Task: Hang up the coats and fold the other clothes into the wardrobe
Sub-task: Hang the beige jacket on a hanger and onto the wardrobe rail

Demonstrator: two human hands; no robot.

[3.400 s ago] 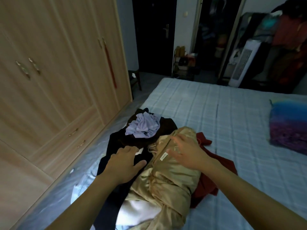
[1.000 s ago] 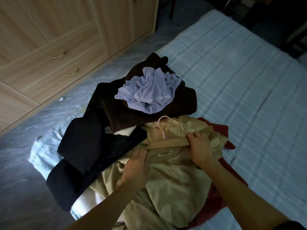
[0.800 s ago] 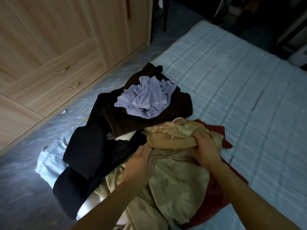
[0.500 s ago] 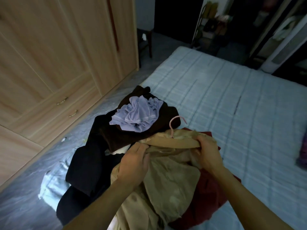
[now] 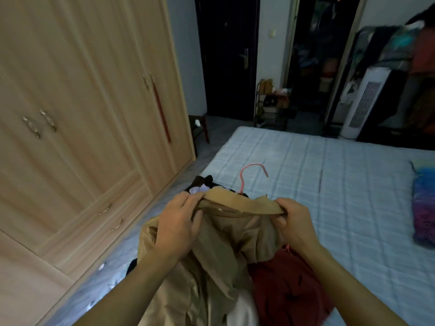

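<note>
A tan coat (image 5: 226, 250) is lifted off the bed, its collar stretched between my hands. My left hand (image 5: 177, 225) grips the collar's left end and my right hand (image 5: 295, 223) grips its right end. A pink hanger hook (image 5: 253, 172) sticks up from behind the collar. Under the coat lies a red garment (image 5: 287, 285). Behind the collar a dark garment (image 5: 201, 181) and a bit of lilac cloth (image 5: 196, 189) peek out. The wooden wardrobe (image 5: 77, 118) stands on the left with its doors closed.
The bed (image 5: 341, 184) with its pale checked cover stretches to the right, with a blue-purple pillow (image 5: 423, 203) at its right edge. A narrow floor strip (image 5: 113, 262) separates bed and wardrobe. A white fan unit (image 5: 362, 102) and a dark door (image 5: 226, 55) stand beyond.
Both hands have taken hold of the tan coat's collar and raised it off the pile. The hanger hook now stands upright. My view has tilted up toward the room.
</note>
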